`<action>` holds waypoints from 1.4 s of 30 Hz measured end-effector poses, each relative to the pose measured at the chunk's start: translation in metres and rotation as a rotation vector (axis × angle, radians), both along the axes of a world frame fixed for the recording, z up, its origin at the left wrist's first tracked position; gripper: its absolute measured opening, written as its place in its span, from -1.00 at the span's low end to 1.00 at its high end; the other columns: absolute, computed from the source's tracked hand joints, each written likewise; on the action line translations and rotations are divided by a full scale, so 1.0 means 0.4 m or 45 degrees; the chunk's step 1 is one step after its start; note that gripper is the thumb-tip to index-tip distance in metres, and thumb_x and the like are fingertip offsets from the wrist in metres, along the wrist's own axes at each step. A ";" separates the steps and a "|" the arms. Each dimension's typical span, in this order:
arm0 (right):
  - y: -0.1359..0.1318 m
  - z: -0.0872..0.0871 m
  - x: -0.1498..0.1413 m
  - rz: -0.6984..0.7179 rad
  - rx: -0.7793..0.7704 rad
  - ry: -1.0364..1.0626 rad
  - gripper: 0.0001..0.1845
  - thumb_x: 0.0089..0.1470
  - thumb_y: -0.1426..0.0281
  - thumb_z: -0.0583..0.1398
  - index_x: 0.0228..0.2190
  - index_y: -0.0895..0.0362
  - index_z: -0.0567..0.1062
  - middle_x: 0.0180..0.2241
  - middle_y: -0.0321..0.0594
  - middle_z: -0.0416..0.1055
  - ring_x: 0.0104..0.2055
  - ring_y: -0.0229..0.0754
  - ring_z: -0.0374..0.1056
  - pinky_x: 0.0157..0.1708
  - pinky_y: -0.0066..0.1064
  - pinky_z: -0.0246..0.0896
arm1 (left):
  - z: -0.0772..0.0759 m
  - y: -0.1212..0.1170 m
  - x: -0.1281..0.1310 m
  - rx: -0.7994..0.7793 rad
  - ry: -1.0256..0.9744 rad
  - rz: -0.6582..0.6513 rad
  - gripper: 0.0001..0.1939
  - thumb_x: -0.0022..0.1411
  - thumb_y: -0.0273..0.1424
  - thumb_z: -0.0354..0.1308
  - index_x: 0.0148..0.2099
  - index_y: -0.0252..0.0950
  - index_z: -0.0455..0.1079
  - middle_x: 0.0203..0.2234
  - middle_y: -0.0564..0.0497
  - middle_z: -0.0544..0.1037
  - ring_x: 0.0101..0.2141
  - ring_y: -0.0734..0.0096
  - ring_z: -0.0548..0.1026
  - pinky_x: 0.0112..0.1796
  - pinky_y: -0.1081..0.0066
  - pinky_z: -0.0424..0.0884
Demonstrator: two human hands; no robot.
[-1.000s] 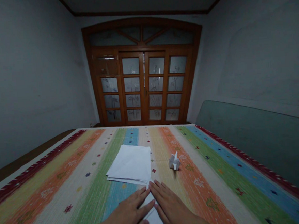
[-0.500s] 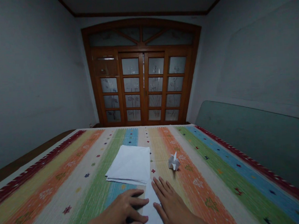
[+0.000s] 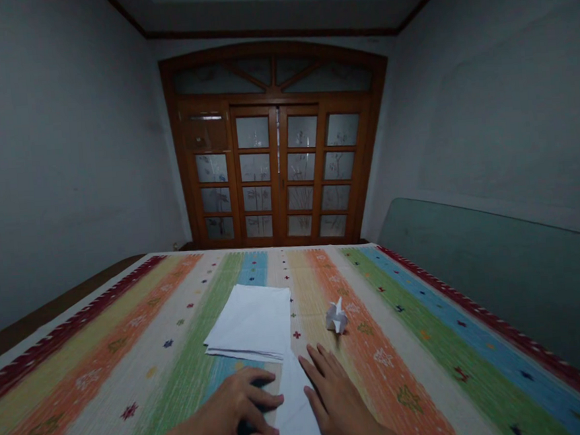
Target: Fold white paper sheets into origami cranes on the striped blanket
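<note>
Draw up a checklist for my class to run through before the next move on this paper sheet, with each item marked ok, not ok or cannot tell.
1. White paper sheet lies flat on the striped cloth: ok.
2. Sheet's far end is clear of the stack of white paper: not ok, it meets the stack's near edge.
3. Right hand rests open at the sheet's right edge: ok.
4. Left hand is in contact with the sheet: cannot tell, its curled fingers are at the left edge.
5. Folded paper figure stands apart from both hands: ok.
6. Sheet's creases are sharp: cannot tell, too dim.
</note>
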State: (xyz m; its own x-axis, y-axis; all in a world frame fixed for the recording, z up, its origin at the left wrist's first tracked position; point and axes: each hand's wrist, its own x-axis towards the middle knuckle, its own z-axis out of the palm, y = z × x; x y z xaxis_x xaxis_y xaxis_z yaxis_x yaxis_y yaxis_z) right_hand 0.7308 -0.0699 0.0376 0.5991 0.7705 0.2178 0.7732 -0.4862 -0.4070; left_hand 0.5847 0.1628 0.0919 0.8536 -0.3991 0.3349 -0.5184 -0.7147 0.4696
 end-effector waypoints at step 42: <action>-0.003 0.036 -0.032 0.405 0.807 0.141 -0.64 0.33 0.39 0.07 0.11 0.09 0.43 -0.02 0.02 0.59 -0.01 -0.01 0.55 -0.03 -0.26 0.48 | -0.033 -0.122 0.040 -1.025 0.399 0.426 -0.48 0.28 0.09 0.17 -0.01 -0.26 0.38 -0.29 -0.05 0.51 -0.35 0.28 0.54 -0.43 0.42 0.46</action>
